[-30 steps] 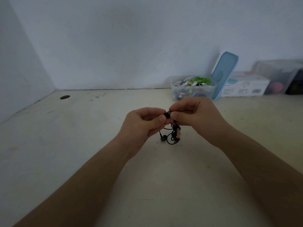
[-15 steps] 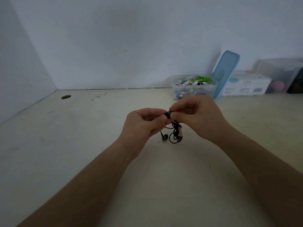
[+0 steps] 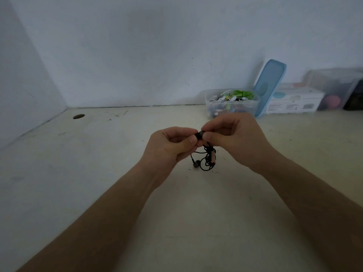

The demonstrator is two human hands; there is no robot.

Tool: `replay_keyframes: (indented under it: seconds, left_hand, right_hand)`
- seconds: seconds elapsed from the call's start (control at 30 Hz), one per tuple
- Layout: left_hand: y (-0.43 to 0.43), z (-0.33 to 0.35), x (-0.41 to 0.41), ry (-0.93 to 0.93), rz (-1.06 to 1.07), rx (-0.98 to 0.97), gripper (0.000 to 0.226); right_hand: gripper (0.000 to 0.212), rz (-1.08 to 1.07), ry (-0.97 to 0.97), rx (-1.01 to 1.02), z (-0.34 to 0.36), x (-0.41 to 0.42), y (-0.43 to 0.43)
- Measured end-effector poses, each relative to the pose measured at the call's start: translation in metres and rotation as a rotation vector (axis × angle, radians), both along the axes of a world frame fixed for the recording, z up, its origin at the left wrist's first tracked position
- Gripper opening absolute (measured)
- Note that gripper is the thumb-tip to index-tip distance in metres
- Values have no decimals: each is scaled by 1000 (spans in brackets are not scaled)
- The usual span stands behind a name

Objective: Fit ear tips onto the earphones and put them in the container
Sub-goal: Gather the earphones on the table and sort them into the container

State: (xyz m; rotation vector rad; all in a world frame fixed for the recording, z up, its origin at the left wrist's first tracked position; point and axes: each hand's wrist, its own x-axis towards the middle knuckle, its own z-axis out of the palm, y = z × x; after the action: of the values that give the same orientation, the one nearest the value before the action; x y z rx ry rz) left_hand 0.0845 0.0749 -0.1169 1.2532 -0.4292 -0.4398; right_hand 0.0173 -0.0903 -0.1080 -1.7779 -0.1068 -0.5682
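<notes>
The black earbud (image 3: pixel 199 135) sits above the middle of the surface (image 3: pixel 98 173), pinched from both sides. The left hand (image 3: pixel 169 146) grips it with curled fingers and thumb, and the right hand (image 3: pixel 235 138) closes on it from the opposite side. Whether an ear tip is already seated on it is too small to tell. The rest of the earphones (image 3: pixel 208 159) hang below as a loose tangle of thin black cord, with the second bud (image 3: pixel 196 163) dangling at the bottom left, close to or touching the surface.

The set looks very light and limp. The cord will likely swing and snag, so the hard bud body is the place to hold. A soft tip would probably need stretching over the nozzle and could slip off if squeezed.

Well behind, against the wall, the clear container (image 3: pixel 249 107) holds a heap of white and green earphones. Its blue lid (image 3: pixel 270 85) leans beside it, next to a white box (image 3: pixel 294 102).
</notes>
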Motion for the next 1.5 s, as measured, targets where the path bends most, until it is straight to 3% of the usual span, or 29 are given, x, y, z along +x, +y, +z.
replay_keyframes:
  seconds: [0.5, 0.73, 0.87, 1.13, 1.23, 1.4, 1.5]
  left_hand:
    - [-3, -1, -2, 40, 29, -64, 15]
    - [-1, -3, -1, -21, 36, 16, 13]
    - [-2, -3, -2, -37, 53, 21, 13]
    - [0, 4, -2, 141, -30, -18, 13]
    - [3, 4, -1, 181, -68, -6, 14]
    - [8, 5, 2, 200, -134, 26, 35]
    - [10, 4, 2, 182, -141, 35, 32]
  right_hand:
    - [14, -49, -16, 41, -6, 3, 4]
    - [13, 14, 81, 132, -6, 2, 2]
    - [14, -23, 53, 62, -5, 3, 3]
    - [14, -119, -19, -183, -4, 3, 2]
    - [16, -94, -16, -194, -1, 2, 2]
    - [22, -27, -15, -219, 3, -1, 0]
    - [21, 1, -11, -213, 3, -1, 0]
